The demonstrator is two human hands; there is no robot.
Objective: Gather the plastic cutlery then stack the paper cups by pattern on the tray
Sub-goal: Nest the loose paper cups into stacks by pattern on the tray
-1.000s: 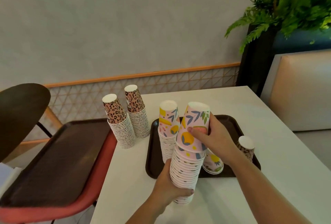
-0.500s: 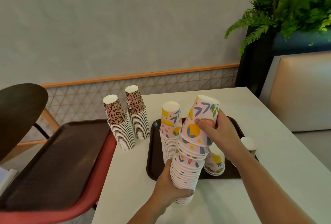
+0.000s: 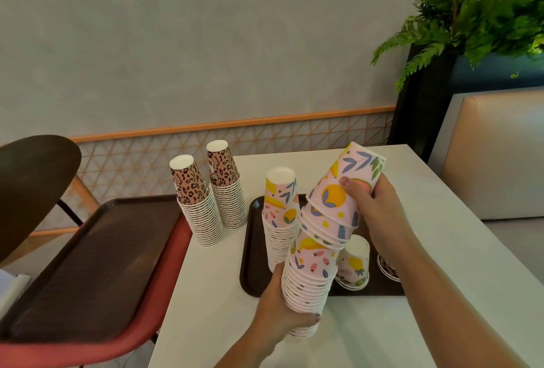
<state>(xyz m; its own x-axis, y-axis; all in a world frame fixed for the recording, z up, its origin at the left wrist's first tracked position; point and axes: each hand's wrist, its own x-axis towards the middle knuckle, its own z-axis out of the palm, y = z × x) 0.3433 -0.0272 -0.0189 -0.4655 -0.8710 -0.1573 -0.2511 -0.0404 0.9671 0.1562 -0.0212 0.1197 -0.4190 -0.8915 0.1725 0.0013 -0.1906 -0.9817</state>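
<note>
Head view: a tall stack of pink fruit-patterned paper cups (image 3: 309, 279) stands at the dark brown tray's (image 3: 250, 250) near edge, left hand (image 3: 279, 306) wrapped round its base, right hand (image 3: 374, 208) gripping tilted top cups (image 3: 338, 200); leopard-print cup stacks (image 3: 206, 206) far left on the white table (image 3: 441, 250).

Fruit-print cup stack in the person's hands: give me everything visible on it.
The held fruit-print stack is nested upside-down paper cups, pink with yellow fruit, blue leaves and small red berries, rims white. The left hand grips its lower part just above the white table, in front of the dark tray. The right hand grips the top few cups, tilted right and partly unseated from the rest. Nothing else visibly touches it.
</note>
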